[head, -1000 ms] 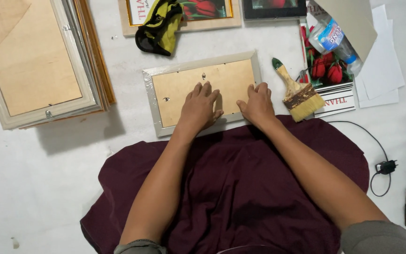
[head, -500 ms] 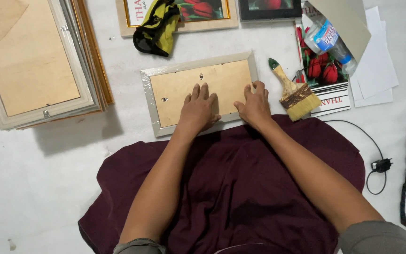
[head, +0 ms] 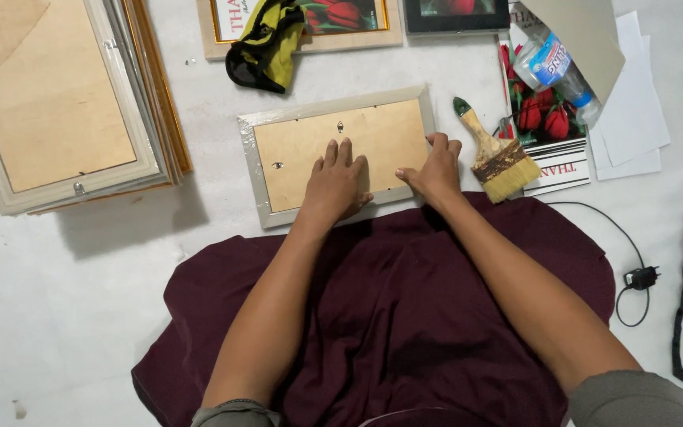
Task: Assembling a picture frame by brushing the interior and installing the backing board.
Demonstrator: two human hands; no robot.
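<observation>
Frame lies face down on white floor, backing board up, just past 12 o'clock edge of maroon cloth. Left hand flat on board, fingers spread, palm pressing near frame's 6 o'clock edge. Right hand at frame's 4 o'clock corner, fingers curled & pressed together on the rim, thumb toward board; pinching nothing visible. Brush just beside right hand at 3 o'clock, bristles toward 5, lying partly on flower prints. Bottle on prints at 1 o'clock. Yellow-black rag at 11 o'clock of frame, on another picture. Frame stack well apart at 9–10 o'clock. Cable w/ plug at 4 o'clock.
</observation>
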